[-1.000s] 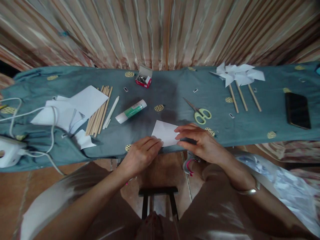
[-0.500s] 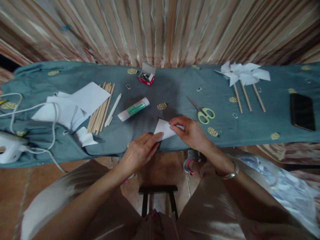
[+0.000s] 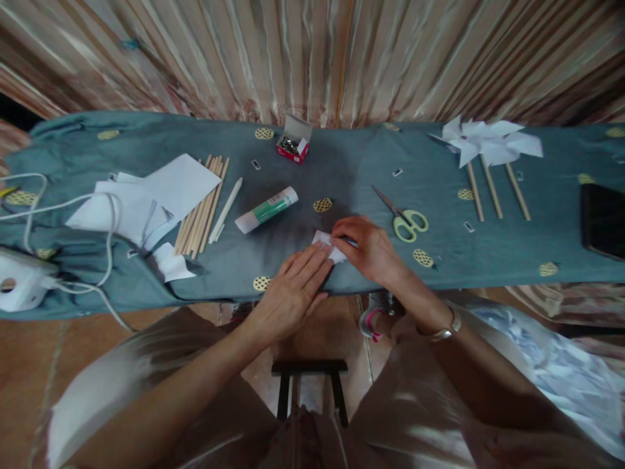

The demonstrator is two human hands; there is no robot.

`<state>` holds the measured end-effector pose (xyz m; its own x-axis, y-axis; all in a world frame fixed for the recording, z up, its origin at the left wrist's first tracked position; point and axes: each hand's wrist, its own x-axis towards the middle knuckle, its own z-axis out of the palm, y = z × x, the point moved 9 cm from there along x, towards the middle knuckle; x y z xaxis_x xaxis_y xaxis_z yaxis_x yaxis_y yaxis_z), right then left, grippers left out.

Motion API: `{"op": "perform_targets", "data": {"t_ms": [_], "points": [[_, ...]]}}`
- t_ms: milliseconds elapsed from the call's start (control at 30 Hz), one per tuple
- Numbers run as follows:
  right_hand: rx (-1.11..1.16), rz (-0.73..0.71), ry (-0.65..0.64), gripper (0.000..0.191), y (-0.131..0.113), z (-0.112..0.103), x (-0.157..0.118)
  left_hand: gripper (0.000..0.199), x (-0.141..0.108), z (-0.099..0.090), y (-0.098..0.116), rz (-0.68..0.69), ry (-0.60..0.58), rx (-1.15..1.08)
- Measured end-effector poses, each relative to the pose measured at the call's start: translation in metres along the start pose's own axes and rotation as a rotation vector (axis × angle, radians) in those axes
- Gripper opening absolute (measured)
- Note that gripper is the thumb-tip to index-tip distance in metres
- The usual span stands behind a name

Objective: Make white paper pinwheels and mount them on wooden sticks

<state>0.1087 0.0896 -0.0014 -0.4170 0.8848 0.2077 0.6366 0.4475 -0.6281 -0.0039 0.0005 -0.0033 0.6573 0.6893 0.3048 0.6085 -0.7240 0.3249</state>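
Observation:
A small piece of folded white paper (image 3: pixel 336 256) lies near the front edge of the table, partly hidden by both hands. My left hand (image 3: pixel 297 290) rests over its near-left side, fingers stretched out and lying flat on it. At the paper's right side my right hand (image 3: pixel 367 250) has thumb and fingers pinched together on it. A glue stick (image 3: pixel 267 210) with a green label lies beyond my left hand. Green-handled scissors (image 3: pixel 403 218) lie beyond my right hand, blades pointing away to the left.
Left are white paper sheets (image 3: pixel 183 185), wooden sticks (image 3: pixel 211 208), a white pen (image 3: pixel 227 210) and a power strip (image 3: pixel 22 280) with cable. A red box (image 3: pixel 294 146) of small metal pieces stands at the back. Right are paper pinwheels (image 3: pixel 493 143) on sticks and a phone (image 3: pixel 605 221).
My left hand has moved up and right, from fingertips at the paper's edge to fingers flat over it. Less of the paper shows now. The whole view has shifted slightly.

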Motion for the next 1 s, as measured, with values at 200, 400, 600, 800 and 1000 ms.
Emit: {"op": "perform_targets", "data": {"t_ms": [200, 400, 600, 800, 1000], "points": [[0.001, 0.038, -0.008, 0.014, 0.003, 0.0, 0.003, 0.059, -0.005, 0.017, -0.001, -0.032, -0.042, -0.012], [-0.02, 0.04, -0.003, 0.014, 0.003, 0.002, 0.004, 0.06, -0.005, 0.017, -0.001, -0.04, -0.047, 0.0], [-0.04, 0.054, 0.018, 0.013, 0.004, 0.003, 0.003, 0.064, -0.006, 0.018, -0.001, -0.044, -0.053, -0.015], [-0.066, 0.046, 0.032, 0.013, 0.001, 0.004, 0.001, 0.064, -0.005, 0.017, -0.001, -0.034, -0.048, 0.024], [-0.078, 0.054, 0.051, 0.014, 0.001, 0.006, 0.0, 0.066, -0.005, 0.019, -0.001, -0.033, -0.06, 0.041]]}}
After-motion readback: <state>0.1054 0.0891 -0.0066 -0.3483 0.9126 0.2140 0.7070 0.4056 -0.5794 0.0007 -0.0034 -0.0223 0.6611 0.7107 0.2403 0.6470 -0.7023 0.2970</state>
